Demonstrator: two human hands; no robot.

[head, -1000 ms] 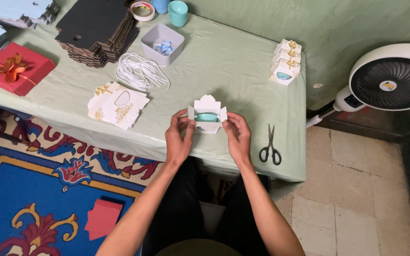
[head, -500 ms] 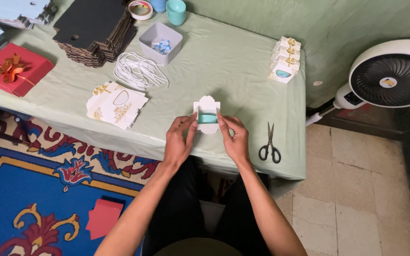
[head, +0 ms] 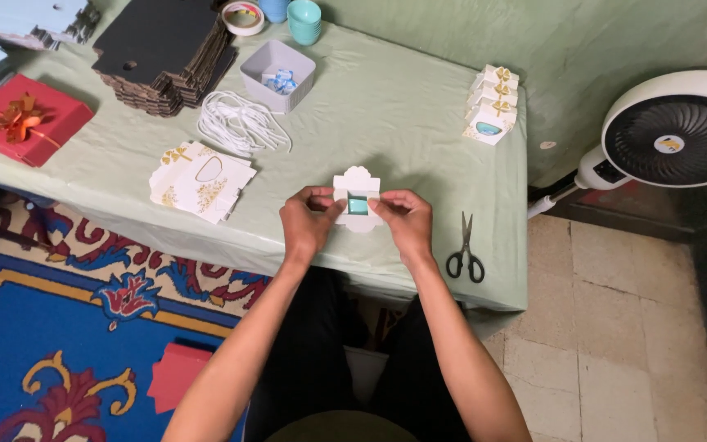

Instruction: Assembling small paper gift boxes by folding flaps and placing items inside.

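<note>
Both of my hands hold a small white scalloped paper box [head: 357,185] with a teal item inside, just above the near part of the green-covered table [head: 403,123]. My left hand [head: 307,221] pinches its left side and my right hand [head: 404,221] pinches its right side. A pile of flat white box blanks with gold print [head: 200,182] lies to the left of my hands. Black-handled scissors [head: 464,249] lie to the right, near the table's front edge.
Finished white boxes with gold bows [head: 493,105] stand at the far right. White cord [head: 239,123], a grey tray [head: 278,74], a stack of black card [head: 165,49], a tape roll [head: 243,16], teal cups [head: 304,20] and a red gift box [head: 22,119] lie behind. A white fan [head: 673,131] stands on the floor at right.
My hands and the small box have stayed in nearly the same place; my fingers have shifted slightly on the box's sides.
</note>
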